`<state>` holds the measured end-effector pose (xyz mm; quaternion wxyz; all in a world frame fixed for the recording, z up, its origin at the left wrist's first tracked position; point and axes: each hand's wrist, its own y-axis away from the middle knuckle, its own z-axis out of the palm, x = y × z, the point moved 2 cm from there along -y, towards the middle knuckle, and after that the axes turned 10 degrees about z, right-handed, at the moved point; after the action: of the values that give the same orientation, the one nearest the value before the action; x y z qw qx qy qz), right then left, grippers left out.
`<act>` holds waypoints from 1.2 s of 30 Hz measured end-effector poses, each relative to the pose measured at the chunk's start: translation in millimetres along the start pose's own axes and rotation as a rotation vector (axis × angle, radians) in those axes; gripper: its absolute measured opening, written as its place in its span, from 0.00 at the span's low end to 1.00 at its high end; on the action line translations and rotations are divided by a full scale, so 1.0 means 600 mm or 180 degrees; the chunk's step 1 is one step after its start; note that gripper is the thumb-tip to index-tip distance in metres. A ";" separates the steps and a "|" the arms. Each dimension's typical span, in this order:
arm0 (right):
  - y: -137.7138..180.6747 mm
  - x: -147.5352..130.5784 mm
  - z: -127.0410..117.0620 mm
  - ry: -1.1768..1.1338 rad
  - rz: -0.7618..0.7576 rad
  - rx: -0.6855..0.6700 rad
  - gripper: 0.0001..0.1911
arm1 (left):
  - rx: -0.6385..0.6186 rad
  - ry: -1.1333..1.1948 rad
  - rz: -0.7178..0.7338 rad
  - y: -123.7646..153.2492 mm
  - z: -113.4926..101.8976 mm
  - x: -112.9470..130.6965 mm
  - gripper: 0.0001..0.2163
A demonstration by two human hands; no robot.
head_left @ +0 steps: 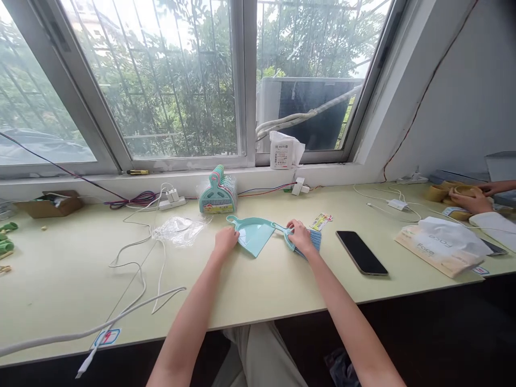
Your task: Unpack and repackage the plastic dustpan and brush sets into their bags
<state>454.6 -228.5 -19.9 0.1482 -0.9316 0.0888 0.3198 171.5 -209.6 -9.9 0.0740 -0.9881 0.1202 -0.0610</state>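
Dustpan point(255, 235) and brush point(315, 241) sit mid-frame, my left hand point(227, 239) pinching the dustpan's left edge, my right hand point(300, 235) gripping the brush over its head; both look light and stiff, likely slick, and surest held by their handles.

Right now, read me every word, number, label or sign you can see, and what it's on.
"Face" on the tissue pack.
"9", apparently, on the left table sticker.
Too small or blurred to read: windowsill package, yellow tag, card on stacked dustpans, right table sticker.
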 end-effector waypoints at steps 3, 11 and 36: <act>0.002 -0.014 0.005 -0.0446 -0.0075 0.0094 0.15 | -0.0013 -0.0076 0.0125 0.004 0.001 0.024 0.19; 0.029 -0.049 0.029 -0.0559 -0.0809 -0.0413 0.16 | 0.0216 0.0106 0.2228 0.049 0.004 0.155 0.17; 0.037 -0.058 0.026 -0.0987 -0.1160 -0.0970 0.16 | 0.0652 -0.0388 0.2532 0.020 0.017 0.101 0.16</act>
<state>412.7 -241.8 -14.6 0.0732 -0.8837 -0.1529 0.4363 228.7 -234.8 -15.9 0.1967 -0.8539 0.4814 0.0193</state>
